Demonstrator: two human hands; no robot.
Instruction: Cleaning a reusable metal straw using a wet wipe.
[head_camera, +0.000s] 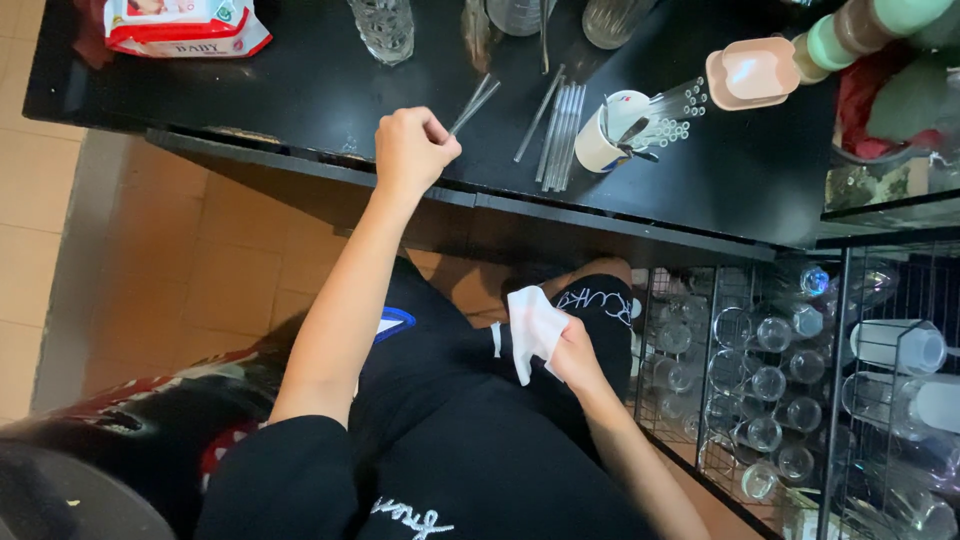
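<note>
We looked down at a black table (300, 90). Our left hand (412, 150) pinched two clear glass straws (474, 104) at its near edge; our right hand (578, 355) clenched a white wipe (530, 330) on our lap, ready for cleaning.
</note>
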